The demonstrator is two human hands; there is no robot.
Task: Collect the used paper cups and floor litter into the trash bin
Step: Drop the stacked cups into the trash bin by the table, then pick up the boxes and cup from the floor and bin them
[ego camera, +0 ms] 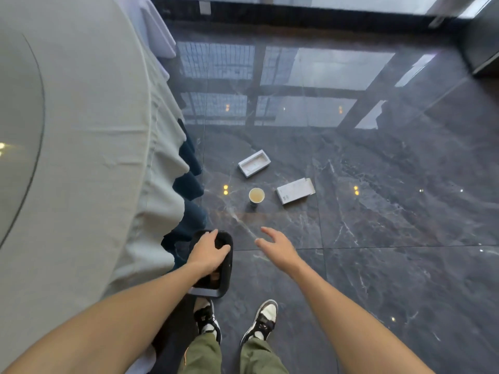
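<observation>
A paper cup (256, 195) stands upright on the dark marble floor with yellowish liquid in it. Behind it to the left lies an open white box tray (254, 163); to its right lies a flat white box (295, 190). My left hand (208, 252) grips the rim of a black trash bin (225, 276), held low beside the table. My right hand (278, 245) is stretched forward over the floor, fingers spread and empty, a short way in front of the cup.
A round table with a pale green cloth (94, 157) and dark blue underskirt (189, 184) fills the left side. A chair with a white cover (156, 31) stands behind it. My two shoes (235, 319) are on the glossy floor.
</observation>
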